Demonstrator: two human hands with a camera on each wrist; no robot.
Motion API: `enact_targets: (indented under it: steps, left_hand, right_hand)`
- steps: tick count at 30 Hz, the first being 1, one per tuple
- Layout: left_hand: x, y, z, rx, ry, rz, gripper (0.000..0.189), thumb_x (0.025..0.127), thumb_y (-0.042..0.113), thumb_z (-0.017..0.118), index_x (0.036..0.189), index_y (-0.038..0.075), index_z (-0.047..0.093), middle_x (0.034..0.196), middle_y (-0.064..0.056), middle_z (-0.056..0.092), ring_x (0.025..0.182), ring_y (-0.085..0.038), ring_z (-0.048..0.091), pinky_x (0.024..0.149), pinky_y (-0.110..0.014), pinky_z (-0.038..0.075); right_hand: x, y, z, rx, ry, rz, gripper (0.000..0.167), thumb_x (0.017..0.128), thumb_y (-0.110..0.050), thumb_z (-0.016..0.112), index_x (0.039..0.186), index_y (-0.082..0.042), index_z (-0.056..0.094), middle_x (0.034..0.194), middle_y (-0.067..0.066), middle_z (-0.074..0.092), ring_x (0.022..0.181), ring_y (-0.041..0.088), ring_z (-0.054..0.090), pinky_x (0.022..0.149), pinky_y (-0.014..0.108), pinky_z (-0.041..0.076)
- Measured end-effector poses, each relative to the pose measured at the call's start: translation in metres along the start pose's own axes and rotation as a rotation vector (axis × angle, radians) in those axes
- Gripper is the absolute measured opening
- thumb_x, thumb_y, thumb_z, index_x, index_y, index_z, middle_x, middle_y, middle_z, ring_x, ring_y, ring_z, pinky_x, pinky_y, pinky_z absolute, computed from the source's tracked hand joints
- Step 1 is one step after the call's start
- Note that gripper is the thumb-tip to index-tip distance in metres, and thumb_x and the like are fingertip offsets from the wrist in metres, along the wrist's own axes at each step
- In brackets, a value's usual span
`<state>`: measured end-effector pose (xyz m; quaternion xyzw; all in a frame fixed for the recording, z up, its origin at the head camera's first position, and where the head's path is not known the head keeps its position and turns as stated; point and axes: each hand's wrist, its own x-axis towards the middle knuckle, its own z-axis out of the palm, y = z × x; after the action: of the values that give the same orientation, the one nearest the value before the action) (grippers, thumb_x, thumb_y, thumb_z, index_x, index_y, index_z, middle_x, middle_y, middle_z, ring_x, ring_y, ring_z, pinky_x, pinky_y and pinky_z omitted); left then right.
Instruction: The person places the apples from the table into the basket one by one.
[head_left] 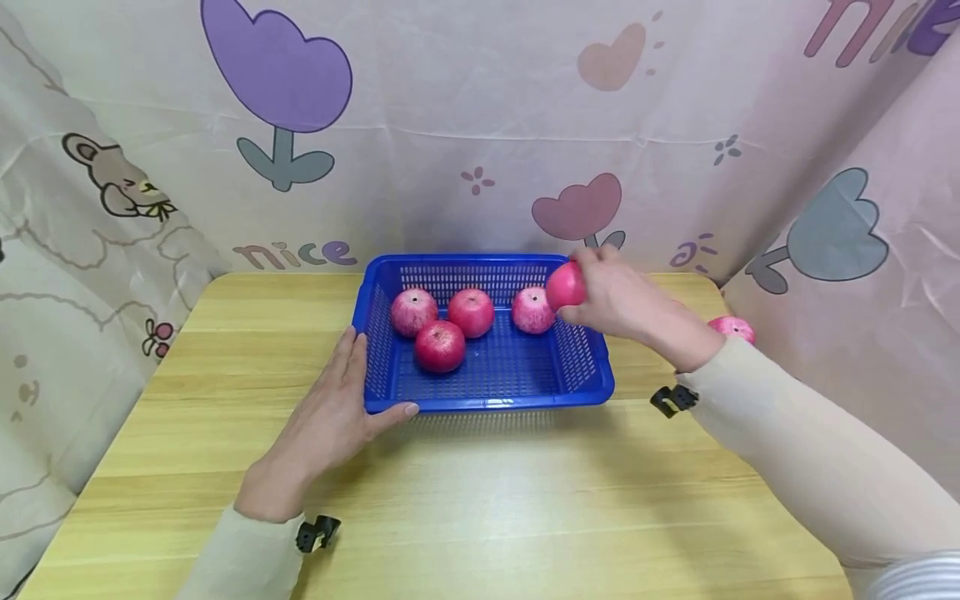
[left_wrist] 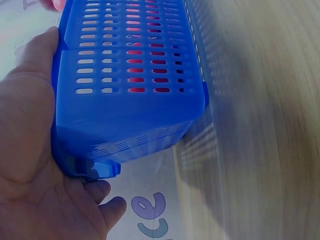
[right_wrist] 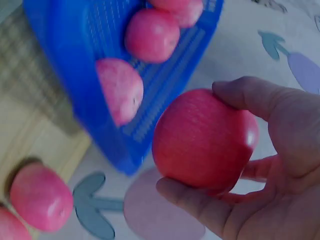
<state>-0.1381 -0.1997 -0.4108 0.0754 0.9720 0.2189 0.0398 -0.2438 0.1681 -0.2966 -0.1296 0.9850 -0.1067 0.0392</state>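
Note:
A blue plastic basket (head_left: 487, 404) with slotted walls stands on the table, and several red apples (head_left: 440, 347) lie inside it. My left hand (head_left: 330, 412) rests at its front left corner, fingers straight along the left side and thumb laid on the front rim. In the left wrist view, the palm lies against the rim of the basket (left_wrist: 125, 115). Above the basket's right end, my right hand (head_left: 618, 292) holds a red apple (head_left: 566, 286) between thumb and fingers. The right wrist view shows this held apple (right_wrist: 200, 140) apart from those in the basket.
More apples lie on the table right of the basket: one apple (head_left: 732, 327) shows beyond my right forearm, and the right wrist view has an apple (right_wrist: 42, 197) beside another. A printed curtain (head_left: 420, 167) hangs behind the wooden table (head_left: 487, 508) and along both sides.

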Motion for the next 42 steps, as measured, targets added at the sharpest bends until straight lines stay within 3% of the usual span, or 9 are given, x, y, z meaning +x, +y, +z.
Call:
enact_targets:
  steps: [5,12,19,28,42]
  left_hand:
    - [0.0,0.001,0.0,-0.003,0.017,0.013,0.135,0.085,0.09,0.053,0.168,0.001,-0.004,0.177,-0.017,-0.015,0.161,-0.049,0.01,0.125,-0.067,0.023]
    - [-0.002,0.0,0.001,-0.001,0.01,0.001,0.136,0.084,0.091,0.054,0.168,0.002,-0.004,0.177,-0.016,-0.015,0.162,-0.048,0.009,0.125,-0.067,0.023]
    - [-0.004,0.0,0.0,-0.004,0.014,-0.003,0.134,0.086,0.087,0.058,0.168,0.002,-0.005,0.177,-0.016,-0.015,0.161,-0.049,0.011,0.125,-0.067,0.023]
    - [-0.004,0.003,-0.001,-0.007,0.016,0.005,0.129,0.09,0.076,0.066,0.168,0.001,-0.003,0.177,-0.019,-0.013,0.16,-0.05,0.013,0.125,-0.066,0.024]
    - [-0.004,0.004,-0.002,-0.011,0.01,0.001,0.133,0.086,0.085,0.059,0.168,0.001,-0.004,0.177,-0.018,-0.012,0.161,-0.049,0.013,0.125,-0.066,0.024]
  right_hand:
    - [0.013,-0.018,0.018,-0.054,-0.033,-0.106,0.085,0.087,-0.036,0.082,0.154,-0.002,0.043,0.14,0.029,0.05,0.11,0.042,0.067,0.092,0.059,0.061]
    - [0.027,-0.033,0.043,-0.125,-0.09,-0.221,0.088,0.085,-0.038,0.085,0.15,0.004,0.043,0.145,0.027,0.054,0.129,0.042,0.061,0.105,0.059,0.055]
    - [0.031,-0.044,0.068,-0.203,-0.153,-0.309,0.079,0.083,-0.037,0.088,0.142,0.001,0.052,0.134,0.021,0.062,0.126,0.036,0.061,0.107,0.053,0.055]
    - [0.038,-0.047,0.087,-0.262,-0.196,-0.317,0.072,0.083,-0.039,0.088,0.135,-0.002,0.055,0.127,0.017,0.065,0.118,0.038,0.062,0.104,0.051,0.056]
    - [0.042,-0.039,0.099,-0.238,-0.16,-0.353,0.069,0.082,-0.041,0.091,0.132,-0.006,0.058,0.131,0.012,0.068,0.124,0.037,0.06,0.112,0.05,0.049]
